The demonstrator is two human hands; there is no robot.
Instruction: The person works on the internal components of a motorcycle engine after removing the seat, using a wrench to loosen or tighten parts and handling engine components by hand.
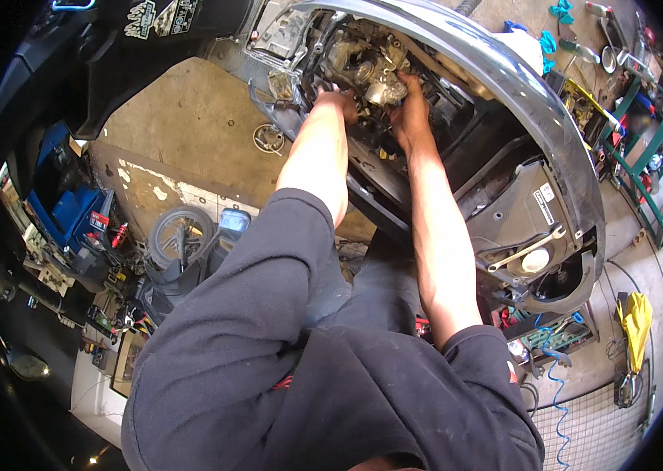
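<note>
Both bare arms reach forward into the open bay of a vehicle with a curved grey body panel [539, 82], and the hands come in close to a dirty, oily engine assembly [351, 59] set in the upper middle of the view. The left hand [337, 104] is at the lower left side of the assembly, its fingers bent downward; their tips are hidden, so I cannot tell whether they are clamped on anything. The right hand [411, 114] is at the right side of a rounded, silvery metal part [385, 90] at the near end of the assembly, with the thumb raised beside it; how firmly the fingers close, or on what, I cannot tell. The metal part lies between the two hands, nearer the right one. Right of the right forearm, a combination wrench [521, 251] lies across the dark plastic trim [516, 208], just beside a round cream-coloured cap [535, 260]. On the concrete floor [182, 125] left of the bay is a round metal ring [269, 139], and nearer the person a spoked wheel [180, 235]. At the right, a bright yellow cloth-like bundle [636, 330] is well apart from the hands, near a coiled blue hose [555, 392].
</note>
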